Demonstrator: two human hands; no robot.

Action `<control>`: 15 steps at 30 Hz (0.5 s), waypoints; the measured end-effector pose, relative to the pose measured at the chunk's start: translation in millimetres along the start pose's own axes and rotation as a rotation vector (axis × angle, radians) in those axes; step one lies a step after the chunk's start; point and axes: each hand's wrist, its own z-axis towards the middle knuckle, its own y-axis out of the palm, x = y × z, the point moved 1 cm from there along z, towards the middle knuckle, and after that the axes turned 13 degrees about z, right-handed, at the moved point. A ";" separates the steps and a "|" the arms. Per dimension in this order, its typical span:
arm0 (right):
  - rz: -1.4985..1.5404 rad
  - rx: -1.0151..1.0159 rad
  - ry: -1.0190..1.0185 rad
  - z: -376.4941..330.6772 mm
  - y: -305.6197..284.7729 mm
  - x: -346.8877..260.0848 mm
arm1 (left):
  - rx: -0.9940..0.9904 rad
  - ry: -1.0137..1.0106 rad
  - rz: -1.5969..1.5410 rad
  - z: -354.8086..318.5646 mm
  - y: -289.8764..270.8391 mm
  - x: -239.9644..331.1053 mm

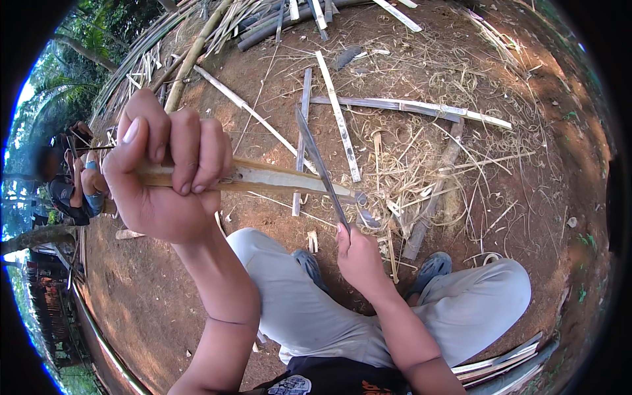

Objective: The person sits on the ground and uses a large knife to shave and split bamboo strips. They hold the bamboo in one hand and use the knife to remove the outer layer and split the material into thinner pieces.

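My left hand (172, 172) is raised close to the camera, its fingers wrapped round a split bamboo strip (276, 178). The strip reaches to the right, its pale inner face showing, and its far end is down near the shavings. My right hand (361, 257) is closed round a long-bladed knife (319, 161), whose handle is hidden in the fist. The dark blade points up and away to the left and crosses the strip near its far end. Whether the edge bites into the bamboo, I cannot tell.
Curled bamboo shavings (408, 178) litter the dirt ground ahead. Split slats (339, 115) lie crossed there, beside a short thick wood piece (434, 191). More bamboo poles (197, 56) are piled at the back. Split strips (507, 365) lie at my lower right. Another person (72, 191) sits at far left.
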 end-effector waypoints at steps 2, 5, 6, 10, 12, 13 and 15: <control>0.017 0.010 -0.033 -13.5 -0.8 -1.2 | 0.006 0.002 -0.006 2.0 1.9 -1.9; 0.147 0.009 -0.216 -31.1 5.0 -2.9 | -0.043 0.008 -0.004 1.5 7.1 -2.4; 0.121 0.031 -0.136 -31.9 6.5 1.7 | -0.051 0.000 -0.004 0.4 9.0 -2.0; -0.060 0.062 0.186 -2.8 11.9 38.1 | 0.013 -0.024 0.106 -1.4 10.8 0.6; -0.151 0.065 0.207 -0.5 12.0 49.1 | 0.034 -0.023 0.083 -1.6 9.8 1.5; -0.088 0.076 0.098 -3.0 12.1 50.1 | 0.045 -0.034 0.103 -1.7 9.4 1.7; -0.019 0.069 0.089 -14.2 13.0 48.3 | 0.042 -0.045 0.083 -1.5 9.0 1.3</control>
